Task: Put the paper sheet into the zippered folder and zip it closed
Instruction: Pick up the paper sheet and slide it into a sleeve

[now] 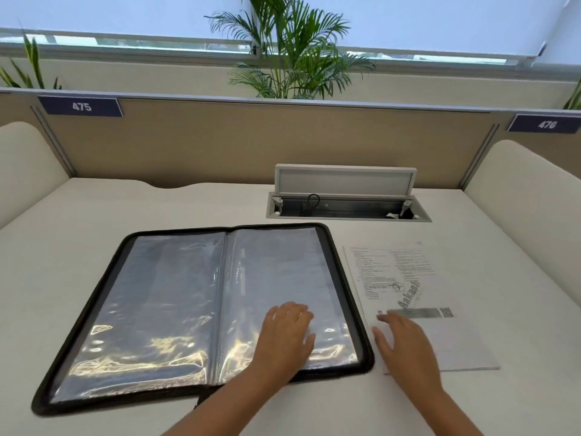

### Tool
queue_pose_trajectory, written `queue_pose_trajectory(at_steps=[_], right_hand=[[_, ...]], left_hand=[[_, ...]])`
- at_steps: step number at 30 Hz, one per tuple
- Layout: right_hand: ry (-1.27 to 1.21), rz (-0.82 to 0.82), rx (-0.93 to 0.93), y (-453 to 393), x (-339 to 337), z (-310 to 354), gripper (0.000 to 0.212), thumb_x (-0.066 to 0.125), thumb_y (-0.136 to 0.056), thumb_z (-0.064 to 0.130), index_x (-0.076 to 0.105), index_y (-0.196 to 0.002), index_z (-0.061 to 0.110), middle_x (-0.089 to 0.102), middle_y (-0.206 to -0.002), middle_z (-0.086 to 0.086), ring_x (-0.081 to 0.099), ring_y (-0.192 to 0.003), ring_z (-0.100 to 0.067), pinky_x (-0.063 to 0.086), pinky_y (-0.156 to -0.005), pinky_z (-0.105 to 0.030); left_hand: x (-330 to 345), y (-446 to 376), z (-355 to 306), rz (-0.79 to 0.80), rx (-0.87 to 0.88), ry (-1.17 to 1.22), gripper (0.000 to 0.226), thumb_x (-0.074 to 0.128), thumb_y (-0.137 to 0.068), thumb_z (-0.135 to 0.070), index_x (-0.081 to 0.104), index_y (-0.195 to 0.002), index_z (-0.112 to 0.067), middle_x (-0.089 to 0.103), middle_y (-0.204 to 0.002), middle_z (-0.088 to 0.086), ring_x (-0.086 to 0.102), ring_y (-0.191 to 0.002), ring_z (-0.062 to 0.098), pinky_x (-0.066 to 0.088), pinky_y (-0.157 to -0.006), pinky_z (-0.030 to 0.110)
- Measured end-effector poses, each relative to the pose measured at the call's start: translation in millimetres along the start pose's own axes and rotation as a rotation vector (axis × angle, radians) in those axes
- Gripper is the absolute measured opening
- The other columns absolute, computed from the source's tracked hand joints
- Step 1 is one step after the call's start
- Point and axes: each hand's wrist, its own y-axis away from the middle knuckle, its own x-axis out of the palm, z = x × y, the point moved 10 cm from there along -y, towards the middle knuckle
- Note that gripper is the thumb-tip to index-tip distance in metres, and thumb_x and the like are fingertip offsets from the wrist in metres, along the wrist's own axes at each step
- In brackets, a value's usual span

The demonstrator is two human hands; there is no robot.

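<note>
The black zippered folder (176,313) lies open flat on the white desk, showing shiny clear plastic sleeves on both halves. My left hand (287,333) rests palm down on the lower part of the right-hand sleeve, fingers spread. To the right of the folder lies the printed paper sheet (405,278), flat on the desk. My right hand (405,341) is over the sheet's lower left part, fingers spread and slightly blurred; I cannot tell if it touches the paper.
An open cable box (345,202) with its lid raised sits in the desk behind the folder. A tan partition (220,143) with number plates closes the back, and padded white dividers (528,190) stand at both sides. Plants stand behind the partition.
</note>
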Motion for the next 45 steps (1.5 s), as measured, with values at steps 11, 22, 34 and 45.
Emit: queue_pose_trajectory(at_steps=[11,22,34,45], right_hand=[[-0.087,-0.140,0.267,7,-44,-88,0.020,0.057,-0.087,0.010,0.063,-0.105,0.016,0.063,-0.115,-0.008,0.051,-0.109,-0.030,0.041,-0.090,-0.043],[-0.078,-0.132,0.110,4,-29,-48,0.021,0.061,-0.085,0.009,0.063,-0.105,0.017,0.063,-0.111,-0.005,0.053,-0.106,-0.025,0.041,-0.093,-0.043],[0.139,0.078,0.657,-9,-52,-159,0.068,0.056,-0.087,0.038,0.029,-0.141,0.009,0.034,-0.141,-0.026,0.028,-0.128,-0.044,0.031,-0.103,-0.049],[0.064,0.139,0.768,-25,-51,-176,0.058,0.056,-0.088,0.041,0.047,-0.123,-0.005,0.048,-0.127,-0.028,0.043,-0.120,-0.041,0.039,-0.094,-0.042]], left_hand=[[33,5,77,0.263,-0.218,-0.193,0.076,-0.009,-0.084,-0.056,0.024,-0.144,-0.021,0.018,-0.155,-0.001,0.007,-0.143,0.026,-0.002,-0.113,0.051],[14,49,50,0.180,-0.161,-0.229,0.052,0.021,-0.094,-0.041,0.057,-0.124,-0.019,0.056,-0.132,0.000,0.050,-0.123,0.029,0.006,-0.111,0.046],[50,-4,-94,0.396,0.258,0.131,0.050,0.041,-0.092,-0.036,0.035,-0.138,-0.016,0.032,-0.150,0.001,0.023,-0.139,0.017,0.013,-0.115,0.037],[107,-11,-107,0.630,0.341,-0.078,0.067,0.034,-0.091,-0.053,0.025,-0.142,-0.010,0.025,-0.153,0.006,0.014,-0.142,0.023,0.001,-0.115,0.046]])
